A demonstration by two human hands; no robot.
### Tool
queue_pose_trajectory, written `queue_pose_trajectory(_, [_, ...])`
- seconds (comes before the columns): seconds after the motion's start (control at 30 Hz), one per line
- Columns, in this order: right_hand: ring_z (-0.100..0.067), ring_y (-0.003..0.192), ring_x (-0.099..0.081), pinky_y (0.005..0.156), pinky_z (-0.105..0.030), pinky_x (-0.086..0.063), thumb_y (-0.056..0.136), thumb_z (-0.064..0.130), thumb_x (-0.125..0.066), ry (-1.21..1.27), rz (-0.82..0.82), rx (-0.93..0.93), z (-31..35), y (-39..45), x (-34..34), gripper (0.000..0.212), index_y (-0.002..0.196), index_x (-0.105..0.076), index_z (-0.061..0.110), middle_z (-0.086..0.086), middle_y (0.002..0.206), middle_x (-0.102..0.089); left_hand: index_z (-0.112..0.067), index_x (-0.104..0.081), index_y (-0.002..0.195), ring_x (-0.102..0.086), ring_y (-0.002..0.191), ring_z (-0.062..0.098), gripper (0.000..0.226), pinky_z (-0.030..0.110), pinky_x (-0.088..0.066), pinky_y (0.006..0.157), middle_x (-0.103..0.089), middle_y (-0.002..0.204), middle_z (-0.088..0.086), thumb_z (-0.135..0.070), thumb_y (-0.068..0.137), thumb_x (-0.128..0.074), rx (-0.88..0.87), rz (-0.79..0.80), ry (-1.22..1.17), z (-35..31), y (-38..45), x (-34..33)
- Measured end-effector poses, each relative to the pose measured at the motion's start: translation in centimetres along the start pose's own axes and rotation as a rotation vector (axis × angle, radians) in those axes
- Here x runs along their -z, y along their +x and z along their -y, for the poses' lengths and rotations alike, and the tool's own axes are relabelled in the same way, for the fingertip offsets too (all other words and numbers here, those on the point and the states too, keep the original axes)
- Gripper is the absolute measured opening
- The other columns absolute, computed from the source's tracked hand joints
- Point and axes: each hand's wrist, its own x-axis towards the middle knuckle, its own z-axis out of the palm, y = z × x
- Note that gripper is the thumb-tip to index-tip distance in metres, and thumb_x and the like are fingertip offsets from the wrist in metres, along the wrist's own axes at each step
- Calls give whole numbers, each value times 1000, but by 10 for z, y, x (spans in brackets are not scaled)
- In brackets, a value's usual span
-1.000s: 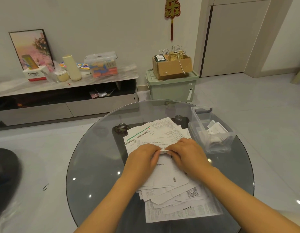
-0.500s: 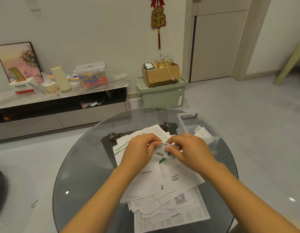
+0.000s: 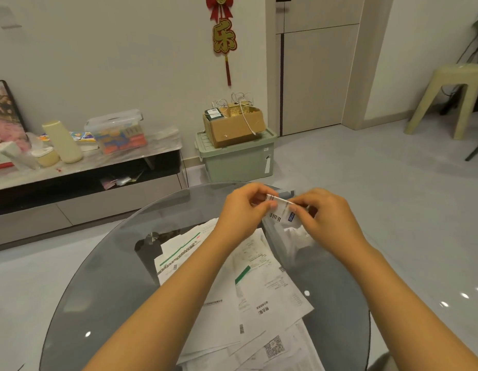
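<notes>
My left hand point(image 3: 243, 211) and my right hand point(image 3: 327, 219) both pinch one small paper slip point(image 3: 282, 213) with bars printed on it. I hold it up in the air over the far side of the round glass table point(image 3: 106, 277). Under my arms lies a messy pile of papers point(image 3: 248, 295). A clear box point(image 3: 287, 194) sits just behind the slip.

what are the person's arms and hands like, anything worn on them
Both arms are bare as far up as the picture shows: no sleeve on the left arm or the right arm. The left hand and the right hand have no gloves, and no watch, bracelet or ring shows on the sides in view.
</notes>
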Motion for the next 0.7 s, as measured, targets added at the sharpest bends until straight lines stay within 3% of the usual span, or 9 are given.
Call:
queue_pose_trajectory(0.1, [-12, 71, -50, 66, -22, -39, 88, 18, -60, -25, -66, -100, -11, 5, 1, 16, 99, -72, 18, 1, 85, -61, -20, -59, 106, -58, 85, -1, 23, 5, -46, 70, -62, 94, -10, -13, 85, -68, -22, 8, 48, 1, 18, -15])
queue_pose_trajectory(0.2, [-16, 74, -54, 67, -29, -46, 87, 17, -59, -43, -101, -214, -19, 8, 0, 15, 95, -72, 18, -2, 88, -65, -21, -58, 99, -56, 83, 1, 13, 10, -47, 73, -61, 96, -9, -17, 88, -64, -65, 77, 195, 5, 27, -25])
queue_pose_trajectory(0.3, [-21, 75, -59, 67, -34, -51, 86, 14, -59, -45, -117, -310, -26, 10, 2, 14, 92, -71, 17, -3, 87, -68, -25, -69, 96, -58, 90, 5, 17, 25, -46, 91, -66, 100, -9, -17, 91, -54, -101, 335, 407, 8, 33, -31])
queue_pose_trajectory(0.37, [-23, 76, -60, 65, -33, -51, 84, 13, -59, -54, -106, -358, -29, 10, 3, 14, 92, -70, 16, -4, 86, -68, -26, -71, 102, -58, 99, 7, 28, 26, -38, 100, -68, 108, -9, -15, 91, -48, -102, 479, 508, 8, 35, -36])
queue_pose_trajectory(0.57, [-24, 72, -58, 59, -29, -45, 83, 13, -59, -77, -135, -389, -36, 8, 7, 10, 88, -68, 11, -7, 83, -67, -35, -64, 117, -63, 96, 17, 42, 38, -53, 86, -60, 129, -6, -12, 90, -41, -160, 615, 675, 5, 54, -56])
queue_pose_trajectory(0.7, [-23, 73, -56, 56, -26, -38, 84, 14, -59, -111, -130, -377, -38, 7, 5, 10, 89, -66, 9, -7, 84, -65, -34, -63, 120, -61, 97, 18, 42, 37, -53, 85, -60, 127, -4, -12, 90, -44, -216, 642, 742, 6, 60, -63])
